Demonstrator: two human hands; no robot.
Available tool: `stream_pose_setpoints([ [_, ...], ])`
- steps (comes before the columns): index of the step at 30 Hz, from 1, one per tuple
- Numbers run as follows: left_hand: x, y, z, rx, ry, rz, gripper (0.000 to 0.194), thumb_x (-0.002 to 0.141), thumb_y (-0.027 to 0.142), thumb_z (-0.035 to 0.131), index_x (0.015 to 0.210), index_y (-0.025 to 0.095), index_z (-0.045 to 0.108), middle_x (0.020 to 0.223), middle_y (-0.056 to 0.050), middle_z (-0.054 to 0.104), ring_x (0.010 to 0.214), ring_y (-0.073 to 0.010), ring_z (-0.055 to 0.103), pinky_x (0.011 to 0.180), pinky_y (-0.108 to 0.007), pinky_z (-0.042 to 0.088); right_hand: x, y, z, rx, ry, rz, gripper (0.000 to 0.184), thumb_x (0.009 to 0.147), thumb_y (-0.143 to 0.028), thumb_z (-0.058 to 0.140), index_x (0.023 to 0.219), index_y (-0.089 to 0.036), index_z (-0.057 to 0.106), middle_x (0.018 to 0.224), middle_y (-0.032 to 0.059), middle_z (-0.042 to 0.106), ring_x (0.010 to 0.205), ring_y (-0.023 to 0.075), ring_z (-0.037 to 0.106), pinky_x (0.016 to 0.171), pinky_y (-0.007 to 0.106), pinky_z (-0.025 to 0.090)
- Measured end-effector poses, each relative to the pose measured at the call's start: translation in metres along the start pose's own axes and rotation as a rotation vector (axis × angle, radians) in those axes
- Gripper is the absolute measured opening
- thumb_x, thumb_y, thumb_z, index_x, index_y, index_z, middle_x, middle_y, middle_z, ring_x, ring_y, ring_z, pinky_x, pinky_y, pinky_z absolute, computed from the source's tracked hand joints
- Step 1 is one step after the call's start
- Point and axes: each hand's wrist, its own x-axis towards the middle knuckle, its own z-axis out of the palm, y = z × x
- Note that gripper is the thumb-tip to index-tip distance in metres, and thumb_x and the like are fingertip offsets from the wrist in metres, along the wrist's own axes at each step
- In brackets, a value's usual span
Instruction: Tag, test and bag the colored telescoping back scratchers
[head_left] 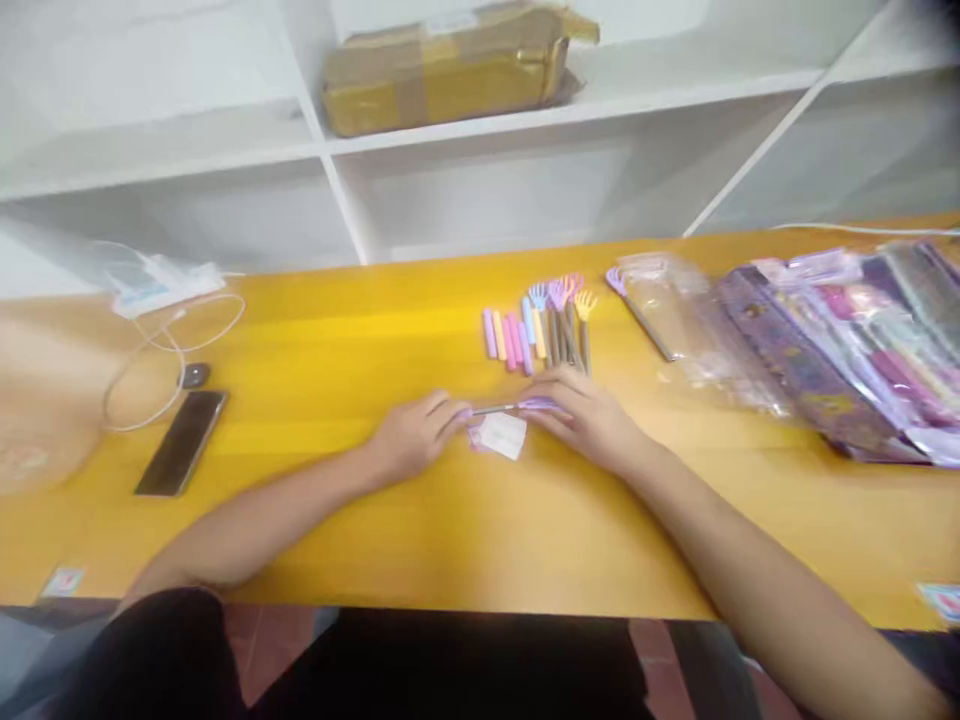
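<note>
Between my two hands a back scratcher [493, 409] with a metal rod lies level above the table. My left hand [416, 432] pinches its purple handle end, and my right hand [581, 415] is closed around the purple claw end. A white tag [502, 434] shows just below the rod. Beyond my right hand are several back scratchers [562, 320] with blue, purple, pink and yellow claws. To their left lies a row of coloured handle tubes [510, 338]. One purple-clawed back scratcher [641, 312] lies apart, farther right.
Clear plastic bags [720, 340] and a stack of packaged goods [847, 340] cover the right side. At left are a phone [181, 443], a small dark object [196, 375], and a white power strip [169, 285] with cable. A taped cardboard box [450, 75] sits on the shelf [525, 122].
</note>
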Motion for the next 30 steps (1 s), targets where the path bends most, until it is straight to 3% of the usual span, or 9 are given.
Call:
stream_pose_setpoints([
  [5, -0.001, -0.002, -0.010, 0.330, 0.051, 0.118, 0.030, 0.113, 0.038, 0.045, 0.124, 0.020, 0.067, 0.088, -0.003, 0.068, 0.068, -0.0156, 0.062, 0.055, -0.032, 0.039, 0.000, -0.006, 0.000, -0.186, -0.074, -0.096, 0.018, 0.107, -0.017, 0.057, 0.119, -0.018, 0.070, 0.106, 0.0101, 0.074, 0.092, 0.0218, 0.068, 0.078, 0.036, 0.055],
  [10, -0.002, 0.009, -0.020, 0.420, 0.001, 0.273, 0.015, 0.108, 0.020, 0.050, 0.108, 0.017, 0.065, 0.082, -0.002, 0.064, 0.070, -0.0174, 0.062, 0.051, -0.034, 0.035, 0.003, -0.023, 0.000, -0.294, -0.120, -0.171, 0.017, 0.108, -0.017, 0.055, 0.118, -0.015, 0.069, 0.101, 0.0094, 0.074, 0.090, 0.0209, 0.066, 0.078, 0.035, 0.049],
  [17, -0.007, 0.016, -0.042, 0.443, -0.072, 0.175, 0.023, 0.109, 0.025, 0.051, 0.088, 0.019, 0.058, 0.071, -0.001, 0.061, 0.057, -0.0164, 0.058, 0.048, -0.034, 0.024, 0.018, -0.047, -0.017, -0.530, -0.180, -0.226, 0.021, 0.109, -0.015, 0.053, 0.095, -0.015, 0.069, 0.080, 0.0052, 0.064, 0.071, 0.0187, 0.052, 0.067, 0.036, 0.034],
  [24, -0.016, 0.016, -0.071, 0.482, -0.077, 0.148, 0.034, 0.113, 0.037, 0.043, 0.088, 0.020, 0.058, 0.067, -0.001, 0.061, 0.052, -0.0157, 0.054, 0.049, -0.032, 0.017, 0.019, -0.066, -0.036, -0.501, -0.176, -0.205, 0.016, 0.109, -0.018, 0.055, 0.100, -0.015, 0.069, 0.081, 0.0043, 0.064, 0.072, 0.0177, 0.053, 0.068, 0.035, 0.035],
  [27, -0.020, 0.002, -0.088, 0.522, -0.031, 0.190, 0.038, 0.114, 0.039, 0.041, 0.086, 0.020, 0.058, 0.064, 0.000, 0.059, 0.051, -0.0148, 0.051, 0.049, -0.032, 0.017, 0.012, -0.067, -0.054, -0.537, -0.133, -0.218, 0.010, 0.107, -0.016, 0.058, 0.105, -0.016, 0.068, 0.082, 0.0043, 0.066, 0.073, 0.0173, 0.056, 0.068, 0.035, 0.037],
  [30, -0.033, -0.038, -0.113, 0.540, 0.002, 0.290, 0.040, 0.114, 0.041, 0.041, 0.083, 0.021, 0.057, 0.064, 0.001, 0.059, 0.052, -0.0144, 0.051, 0.049, -0.032, 0.019, -0.019, -0.053, -0.091, -0.577, -0.059, -0.190, 0.010, 0.103, -0.015, 0.065, 0.109, -0.021, 0.068, 0.084, 0.0034, 0.070, 0.074, 0.0166, 0.059, 0.070, 0.035, 0.040],
])
